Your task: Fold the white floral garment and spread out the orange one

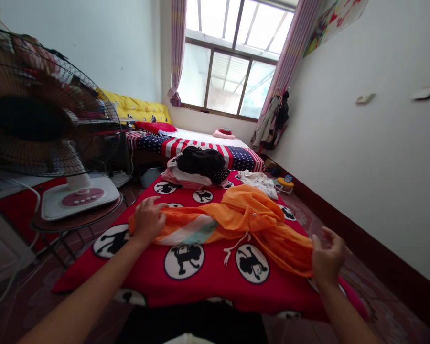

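An orange garment (243, 210) with a white and pale-green patch and a white drawstring lies stretched sideways across a red cloth with monkey prints (215, 282). On the garment's left end rests my left hand (148, 222), its fingers loosely extended over the fabric. My right hand (327, 255) is at the opposite end, against the edge of the orange fabric, with fingers bent and apart from the thumb. Behind the garment sit a pile of folded clothes (200, 165), black on top with pink and white below, and a white printed garment (260, 184).
A fan (80, 191) stands on a round stool at the left. Farther back is a bed with a flag-patterned cover (186, 147), below the window. Clothes (274, 119) hang in the corner. A small yellow stool (285, 182) stands by the right wall.
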Tool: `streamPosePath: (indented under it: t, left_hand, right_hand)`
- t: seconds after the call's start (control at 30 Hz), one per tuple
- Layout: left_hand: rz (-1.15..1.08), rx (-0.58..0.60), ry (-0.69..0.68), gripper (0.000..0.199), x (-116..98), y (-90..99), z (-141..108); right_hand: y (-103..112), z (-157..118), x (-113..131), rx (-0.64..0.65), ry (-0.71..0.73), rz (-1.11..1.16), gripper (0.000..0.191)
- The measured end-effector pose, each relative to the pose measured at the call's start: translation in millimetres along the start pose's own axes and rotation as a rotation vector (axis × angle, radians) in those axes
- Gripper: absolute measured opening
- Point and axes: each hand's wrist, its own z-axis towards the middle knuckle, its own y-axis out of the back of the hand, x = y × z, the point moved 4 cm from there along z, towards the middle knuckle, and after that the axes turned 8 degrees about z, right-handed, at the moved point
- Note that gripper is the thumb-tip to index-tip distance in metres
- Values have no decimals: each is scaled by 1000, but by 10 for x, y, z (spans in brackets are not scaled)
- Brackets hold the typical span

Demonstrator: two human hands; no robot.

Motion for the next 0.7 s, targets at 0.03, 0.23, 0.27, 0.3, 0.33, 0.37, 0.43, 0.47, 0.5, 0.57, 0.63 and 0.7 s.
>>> streamPosePath:
  t: [0.03, 0.23, 0.27, 0.3, 0.33, 0.37, 0.43, 0.47, 0.5, 0.57, 0.63, 0.7]
  left_hand:
    - [-57, 27, -69, 30, -208, -35, 5]
    - [-429, 341, -192, 70, -1168, -484, -93]
    - [-457, 400, -162, 76, -1237, -563, -116]
    - [-468, 450, -130, 79, -1279, -628, -138]
    - [-465, 487, -107, 80, -1299, -669, -159]
    - [-457, 509, -95, 79, -1299, -684, -178]
    - [-474, 518, -113, 73, -1250, -627, -209]
    - [-516, 519, -138, 68, -1205, -558, -222]
    - [-580, 528, -166, 60, -1144, -469, -232]
    - [-721, 591, -211, 38, -972, -259, -231]
    - [-817, 699, -213, 16, -743, -49, -169]
    - [-854, 772, -153, 6, -494, 133, 3]
  right_hand:
    - [-132, -57, 125, 81, 34, 12, 45]
    - [-964, -462, 451, 676, 35, -134, 94]
    - [-1043, -504, 429, 729, 36, -203, 101]
    - [-1101, -532, 398, 773, 31, -265, 105]
    - [-1137, -546, 365, 814, 23, -315, 107]
    - [-1152, -546, 334, 851, 15, -356, 107]
    - [-1117, -494, 292, 901, 9, -406, 100]
    - [-1069, -441, 283, 912, 16, -411, 94]
    - [-1003, -370, 282, 917, 31, -401, 87]
    - [-825, -190, 296, 931, 67, -329, 70]
    - [-621, 10, 328, 1006, 76, -215, 51]
    - [-437, 218, 386, 1123, 15, -122, 36]
